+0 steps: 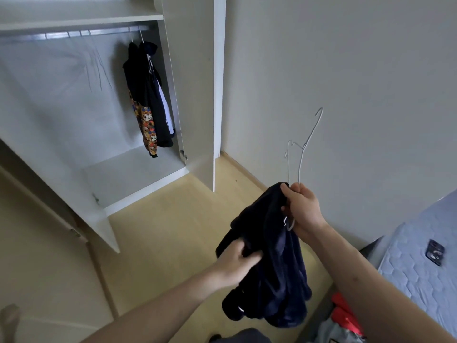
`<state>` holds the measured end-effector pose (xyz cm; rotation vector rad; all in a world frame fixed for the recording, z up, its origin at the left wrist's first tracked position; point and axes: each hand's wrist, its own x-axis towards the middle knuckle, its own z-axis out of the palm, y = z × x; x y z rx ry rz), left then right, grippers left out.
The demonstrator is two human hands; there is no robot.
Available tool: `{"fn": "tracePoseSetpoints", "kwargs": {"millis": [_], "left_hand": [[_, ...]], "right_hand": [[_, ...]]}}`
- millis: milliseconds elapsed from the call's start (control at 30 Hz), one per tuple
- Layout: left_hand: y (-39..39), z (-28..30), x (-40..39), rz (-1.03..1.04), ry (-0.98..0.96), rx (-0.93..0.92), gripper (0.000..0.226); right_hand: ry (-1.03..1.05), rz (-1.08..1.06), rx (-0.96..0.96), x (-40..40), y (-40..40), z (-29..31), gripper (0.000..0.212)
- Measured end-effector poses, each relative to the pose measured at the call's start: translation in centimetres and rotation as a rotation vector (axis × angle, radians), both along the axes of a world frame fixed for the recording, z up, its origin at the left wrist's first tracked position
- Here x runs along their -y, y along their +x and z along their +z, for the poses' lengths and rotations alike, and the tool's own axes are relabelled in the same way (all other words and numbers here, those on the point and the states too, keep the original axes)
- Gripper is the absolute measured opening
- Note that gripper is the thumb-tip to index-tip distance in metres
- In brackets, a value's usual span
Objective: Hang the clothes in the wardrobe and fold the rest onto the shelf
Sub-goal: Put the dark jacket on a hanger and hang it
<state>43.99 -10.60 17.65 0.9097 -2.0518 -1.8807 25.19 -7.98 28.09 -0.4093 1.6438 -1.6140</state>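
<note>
A dark navy garment (pixel 274 263) hangs bunched in front of me. My right hand (pixel 303 209) grips its top edge together with a thin wire hanger (pixel 303 149), whose hook points up against the wall. My left hand (pixel 236 262) grips a fold of the garment lower on its left side. The open white wardrobe (pixel 195 95) stands to the upper left, with a metal rail (pixel 74 33) under a shelf (pixel 81 18). Dark clothes (pixel 148 100), one with a patterned sleeve, hang at the rail's right end.
The wardrobe's doors stand open, one at the lower left (pixel 61 174). A mattress (pixel 420 263) with a phone (pixel 434 252) on it lies at the right. Red and grey clothes (pixel 343 320) sit on the floor at the lower right. A pale wooden floor (pixel 173 231) runs between.
</note>
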Motion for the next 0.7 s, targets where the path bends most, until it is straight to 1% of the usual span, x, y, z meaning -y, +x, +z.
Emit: {"fn": "tracePoseSetpoints", "kwargs": {"millis": [67,167,267,300,367,433,467,500,533,567,600,633,700], "left_hand": [[-0.3,2.1,0.9,0.091,0.123,-0.170,0.026],[-0.7,5.4,2.2,0.205,0.267,-0.371,0.028],[-1.2,8.2,3.5,0.256,0.384,-0.468,0.027],[-1.4,8.9,3.9,0.279,0.443,-0.485,0.027],[-1.9,10.0,4.5,0.293,0.560,-0.511,0.022],[-2.3,10.6,4.7,0.232,0.623,-0.522,0.016],[-2.5,10.9,4.7,0.185,0.626,-0.514,0.017],[-2.7,11.0,4.6,0.133,0.608,-0.502,0.020],[-2.7,11.2,4.5,0.081,0.580,-0.492,0.028],[-2.7,11.3,4.5,0.034,0.557,-0.486,0.041],[-2.6,11.3,4.5,-0.007,0.544,-0.483,0.052],[-2.5,11.3,4.7,-0.043,0.534,-0.482,0.060],[-2.1,11.3,5.1,-0.099,0.516,-0.491,0.065]], "right_hand": [[0.015,-0.014,-0.031,-0.5,-0.9,-0.2,0.041],[0.065,-0.016,-0.093,-1.4,-2.0,-0.5,0.036],[0.080,0.025,-0.117,-2.7,-2.0,-0.6,0.033],[0.073,0.051,-0.134,-3.3,-1.7,-0.6,0.035],[0.062,0.158,-0.183,-4.6,-0.7,-0.5,0.046],[0.058,0.295,-0.182,-5.4,0.5,-0.8,0.057],[0.078,0.349,-0.197,-5.7,1.2,-1.1,0.062],[0.127,0.375,-0.257,-5.6,1.8,-1.3,0.065],[0.189,0.369,-0.356,-5.5,2.3,-1.4,0.065],[0.230,0.329,-0.440,-5.2,2.7,-1.6,0.062],[0.249,0.276,-0.492,-4.9,2.8,-1.8,0.059],[0.260,0.230,-0.517,-4.5,2.9,-2.0,0.057],[0.276,0.199,-0.535,-3.9,3.0,-2.2,0.051]]}}
